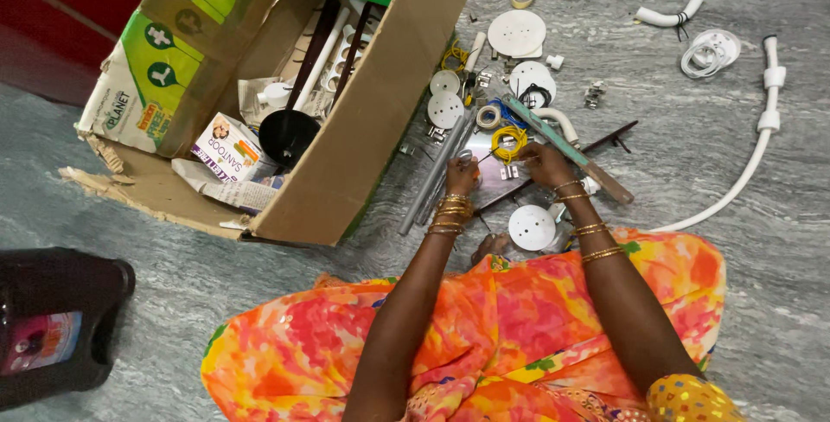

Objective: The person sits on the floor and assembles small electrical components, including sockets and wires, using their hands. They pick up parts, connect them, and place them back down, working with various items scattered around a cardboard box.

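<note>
I sit on a grey stone floor in an orange flowered garment. My left hand (462, 175) is closed around a small shiny metal part, just above several gold bangles on the wrist. My right hand (539, 163) grips the edge of a coil of yellow wire (508, 140). A thin wire or tool runs between the two hands over a flat metal plate (494, 173). A white round plastic cover (532, 227) lies by my right wrist. A long green-and-wood hand tool (566, 150) lies slanted just beyond my right hand.
A large open cardboard box (363, 137) with pipes, a black funnel and small cartons stands at the left. White round plates (516, 33), tape rolls, clips and metal rods litter the floor ahead. A white pipe (750, 161) curves at right. A dark container (56, 327) sits at lower left.
</note>
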